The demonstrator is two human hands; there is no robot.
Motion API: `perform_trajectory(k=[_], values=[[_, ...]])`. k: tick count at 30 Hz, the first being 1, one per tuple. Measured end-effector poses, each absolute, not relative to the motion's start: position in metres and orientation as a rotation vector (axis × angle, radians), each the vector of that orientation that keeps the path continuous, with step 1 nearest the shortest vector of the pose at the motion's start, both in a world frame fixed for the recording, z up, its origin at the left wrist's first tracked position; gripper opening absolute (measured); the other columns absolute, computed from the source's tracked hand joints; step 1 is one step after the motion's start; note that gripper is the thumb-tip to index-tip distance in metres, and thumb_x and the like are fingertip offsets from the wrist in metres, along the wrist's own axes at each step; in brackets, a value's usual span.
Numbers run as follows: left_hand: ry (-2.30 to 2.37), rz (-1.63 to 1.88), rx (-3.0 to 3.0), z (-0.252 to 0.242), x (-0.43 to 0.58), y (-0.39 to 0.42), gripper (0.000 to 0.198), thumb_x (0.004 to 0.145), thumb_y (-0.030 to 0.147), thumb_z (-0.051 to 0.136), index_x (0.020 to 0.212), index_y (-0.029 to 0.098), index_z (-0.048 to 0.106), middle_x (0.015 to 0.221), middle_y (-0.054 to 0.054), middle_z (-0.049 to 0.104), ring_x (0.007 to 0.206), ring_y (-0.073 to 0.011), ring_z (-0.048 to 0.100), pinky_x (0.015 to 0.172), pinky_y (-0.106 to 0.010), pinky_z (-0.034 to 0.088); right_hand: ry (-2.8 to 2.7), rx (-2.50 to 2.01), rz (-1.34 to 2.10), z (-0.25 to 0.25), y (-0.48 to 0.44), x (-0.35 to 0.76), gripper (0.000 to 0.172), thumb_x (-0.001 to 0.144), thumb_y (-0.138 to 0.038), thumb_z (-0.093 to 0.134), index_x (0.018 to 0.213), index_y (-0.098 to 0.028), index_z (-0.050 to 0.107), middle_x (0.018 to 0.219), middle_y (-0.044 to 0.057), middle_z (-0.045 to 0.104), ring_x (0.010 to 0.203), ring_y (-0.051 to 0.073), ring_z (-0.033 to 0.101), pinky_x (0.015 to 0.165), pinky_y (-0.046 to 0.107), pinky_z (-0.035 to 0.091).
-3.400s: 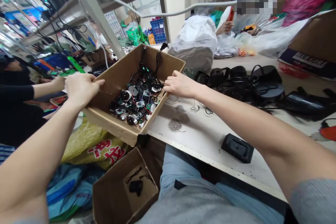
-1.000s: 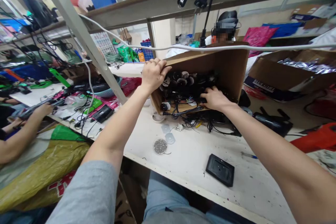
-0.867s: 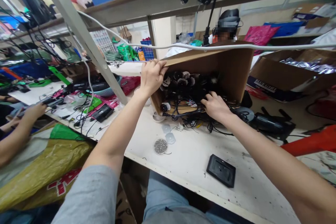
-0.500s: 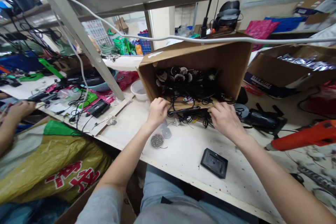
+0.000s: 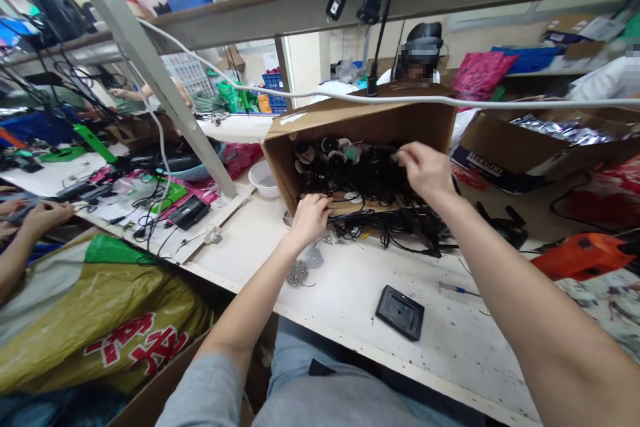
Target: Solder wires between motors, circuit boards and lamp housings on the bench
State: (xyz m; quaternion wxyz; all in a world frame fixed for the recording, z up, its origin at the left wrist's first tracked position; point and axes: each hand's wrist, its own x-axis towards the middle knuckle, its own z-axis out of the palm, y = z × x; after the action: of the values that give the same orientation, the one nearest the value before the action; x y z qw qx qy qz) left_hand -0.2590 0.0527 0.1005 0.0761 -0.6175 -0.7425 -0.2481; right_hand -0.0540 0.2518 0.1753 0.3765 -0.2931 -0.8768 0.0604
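Note:
A cardboard box (image 5: 281,170) lies with its opening facing me, filled with black cables and dark parts (image 5: 360,177), some with round white pieces. My left hand (image 5: 311,219) is closed on the lower front edge of the box, near its left corner. At the right side of the opening my right hand (image 5: 425,170) is raised, thumb and fingers pinched together; whatever is between them is too blurred to name. Black cables (image 5: 390,227) spill over the front edge onto the table. Closer to me lies a black rectangular plastic part (image 5: 400,312).
A dish of small metal screws (image 5: 297,273) sits near my left forearm. An orange power tool (image 5: 583,257) and a blue screwdriver (image 5: 457,289) lie to the right. A white cable (image 5: 320,95) crosses above the box. Another person's hand (image 5: 47,217) is at far left.
My right hand has left the box's front edge and moved up to the right side of the opening. More cables lie in front of the box; my left hand stays at the edge.

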Motion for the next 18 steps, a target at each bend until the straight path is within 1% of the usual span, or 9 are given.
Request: perform_trajectory(k=[2,5,8,10,12,14,16,18], values=[[-2.168,-0.879,-1.777,0.096,-0.263,0.042,0.021,0.093,0.016,0.061,0.111,0.018,0.073,0.115,-0.010,0.072,0.108,-0.0255,0.063,0.095,-0.040,0.052,-2.085,-0.657,0.193,0.191,0.250,-0.052,0.023,0.100,-0.031,0.047,0.098,-0.023,0.067,0.090,0.007,0.069,0.084,0.023,0.064,0.078,0.035,0.048],[-2.056,-1.118,-1.681,0.090,-0.266,0.023,0.013,0.093,0.017,0.061,0.099,0.019,0.073,0.100,-0.008,0.072,0.096,-0.0231,0.065,0.088,-0.038,0.054,-2.062,-0.488,0.211,0.208,0.236,-0.045,0.017,0.096,-0.032,0.055,0.091,-0.025,0.070,0.088,0.005,0.070,0.084,0.022,0.066,0.077,0.034,0.049],[-1.984,-1.312,-1.676,0.084,-0.258,0.001,0.013,0.096,0.023,0.059,0.096,0.019,0.071,0.095,-0.007,0.072,0.091,-0.0206,0.067,0.084,-0.034,0.055,-2.107,-0.390,0.203,0.216,0.208,-0.031,0.017,0.093,-0.030,0.058,0.088,-0.024,0.073,0.083,0.004,0.070,0.079,0.020,0.066,0.074,0.033,0.049],[-1.971,-1.418,-1.685,0.076,-0.247,-0.016,0.015,0.098,0.025,0.057,0.095,0.020,0.071,0.094,-0.006,0.072,0.090,-0.0192,0.069,0.082,-0.032,0.055,-2.070,-0.347,0.171,0.219,0.187,-0.017,0.018,0.094,-0.030,0.059,0.087,-0.024,0.074,0.076,0.003,0.068,0.071,0.018,0.064,0.068,0.032,0.048],[-1.987,-1.497,-1.682,0.066,-0.233,-0.031,0.016,0.098,0.026,0.057,0.092,0.019,0.070,0.091,-0.006,0.072,0.086,-0.0178,0.069,0.078,-0.030,0.056,-1.968,-0.333,0.127,0.221,0.168,-0.003,0.017,0.094,-0.028,0.060,0.086,-0.022,0.074,0.068,0.001,0.063,0.062,0.015,0.058,0.060,0.030,0.044],[-2.029,-1.538,-1.690,0.056,-0.219,-0.042,0.016,0.098,0.024,0.057,0.091,0.019,0.070,0.089,-0.005,0.073,0.081,-0.0166,0.069,0.074,-0.028,0.056,-1.876,-0.347,0.105,0.221,0.155,0.009,0.016,0.093,-0.025,0.062,0.085,-0.021,0.075,0.063,0.000,0.060,0.057,0.013,0.054,0.055,0.029,0.040],[-2.061,-1.551,-1.745,0.048,-0.206,-0.049,0.016,0.097,0.023,0.057,0.090,0.019,0.070,0.087,-0.005,0.072,0.076,-0.0154,0.069,0.070,-0.026,0.055,-1.819,-0.384,0.076,0.218,0.149,0.020,0.014,0.091,-0.025,0.063,0.083,-0.022,0.075,0.061,-0.001,0.059,0.055,0.013,0.052,0.053,0.029,0.037],[-2.054,-1.554,-1.829,0.043,-0.196,-0.051,0.016,0.097,0.022,0.057,0.090,0.019,0.071,0.085,-0.004,0.072,0.072,-0.0144,0.067,0.068,-0.025,0.055,-1.704,-0.445,0.071,0.214,0.148,0.030,0.014,0.090,-0.029,0.065,0.082,-0.022,0.075,0.062,0.000,0.060,0.056,0.015,0.054,0.055,0.031,0.039]])
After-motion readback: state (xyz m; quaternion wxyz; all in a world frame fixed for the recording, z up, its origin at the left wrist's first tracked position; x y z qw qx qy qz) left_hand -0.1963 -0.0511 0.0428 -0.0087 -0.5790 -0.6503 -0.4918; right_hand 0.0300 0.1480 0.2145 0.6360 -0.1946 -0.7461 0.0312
